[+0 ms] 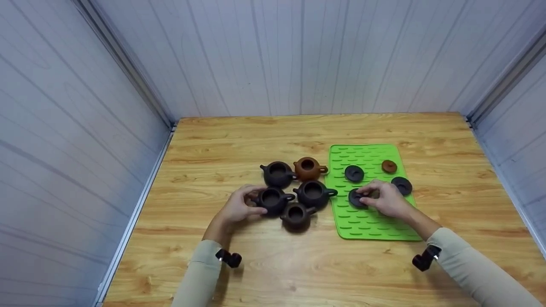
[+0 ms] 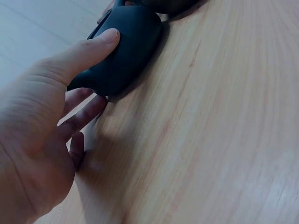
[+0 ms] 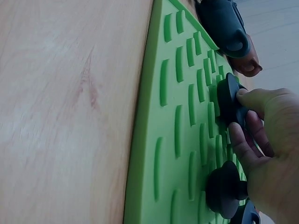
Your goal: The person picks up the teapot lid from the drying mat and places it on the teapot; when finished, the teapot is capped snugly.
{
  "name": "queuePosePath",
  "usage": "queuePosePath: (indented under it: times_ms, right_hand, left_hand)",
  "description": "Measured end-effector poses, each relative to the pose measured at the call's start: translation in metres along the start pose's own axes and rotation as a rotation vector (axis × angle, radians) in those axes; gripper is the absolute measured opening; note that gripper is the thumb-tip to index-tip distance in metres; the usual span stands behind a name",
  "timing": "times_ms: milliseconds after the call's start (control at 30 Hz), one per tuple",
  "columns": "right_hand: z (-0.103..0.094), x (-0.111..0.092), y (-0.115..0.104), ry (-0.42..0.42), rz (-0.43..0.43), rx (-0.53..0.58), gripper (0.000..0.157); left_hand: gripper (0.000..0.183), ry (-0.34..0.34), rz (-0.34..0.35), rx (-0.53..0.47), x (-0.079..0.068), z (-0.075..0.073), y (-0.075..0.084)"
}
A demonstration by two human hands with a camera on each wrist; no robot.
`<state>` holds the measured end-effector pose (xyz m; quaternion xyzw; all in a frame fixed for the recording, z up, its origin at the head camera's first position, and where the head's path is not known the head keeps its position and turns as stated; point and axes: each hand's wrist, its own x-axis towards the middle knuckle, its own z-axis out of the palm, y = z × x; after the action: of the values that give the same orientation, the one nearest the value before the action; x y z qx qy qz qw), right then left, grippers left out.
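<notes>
My left hand [image 1: 241, 205] grips a small black teapot [image 1: 273, 200] that has no lid, thumb on its near side and fingers around the spout side. In the left wrist view the thumb presses the dark body of this teapot [image 2: 132, 44]. My right hand [image 1: 386, 198] pinches the knob of a black teapot lid [image 1: 355, 199] over the green mat [image 1: 375, 228]. Seen from the right wrist, the pinched lid [image 3: 227, 99] stands at the mat's surface with its flange toward the mat.
Beside the gripped pot stand more lidless teapots: a black one [image 1: 277, 175], an orange-brown one [image 1: 306, 174], another black one [image 1: 313, 202] and a dark brown one [image 1: 296, 222]. On the mat lie two black lids [image 1: 354, 168] and an orange-brown lid [image 1: 389, 166]. Pale walls [image 1: 298, 64] enclose the wooden table [image 1: 273, 264].
</notes>
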<state>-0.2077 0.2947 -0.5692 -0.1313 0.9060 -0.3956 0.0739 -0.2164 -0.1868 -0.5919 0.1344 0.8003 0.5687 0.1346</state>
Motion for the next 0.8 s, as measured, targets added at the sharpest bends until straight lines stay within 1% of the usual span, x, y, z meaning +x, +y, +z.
queuePosePath:
  times_ms: [233, 367, 467, 600, 800]
  right_hand:
    - [-0.0002, 0.0013, -0.0028, -0.003, 0.010, 0.025, 0.017]
    - [-0.0003, 0.0022, -0.0029, -0.012, 0.006, 0.042, 0.017]
    - [0.0000, 0.0024, -0.0032, -0.011, 0.022, 0.047, 0.016]
    - [0.0001, 0.0028, -0.0029, 0.002, 0.034, 0.046, 0.015]
    - [-0.0032, 0.0040, -0.0049, 0.022, 0.032, 0.065, 0.015]
  left_hand:
    - [0.068, -0.009, 0.016, 0.040, -0.0006, -0.0017, 0.0006]
    - [0.069, -0.010, -0.008, 0.026, -0.0011, -0.0008, 0.0026]
    - [0.070, -0.008, -0.022, 0.021, -0.0008, 0.0000, 0.0033]
    - [0.070, -0.006, -0.011, 0.038, -0.0005, -0.0001, 0.0033]
    - [0.069, -0.016, -0.013, 0.013, -0.0004, -0.0001, 0.0030]
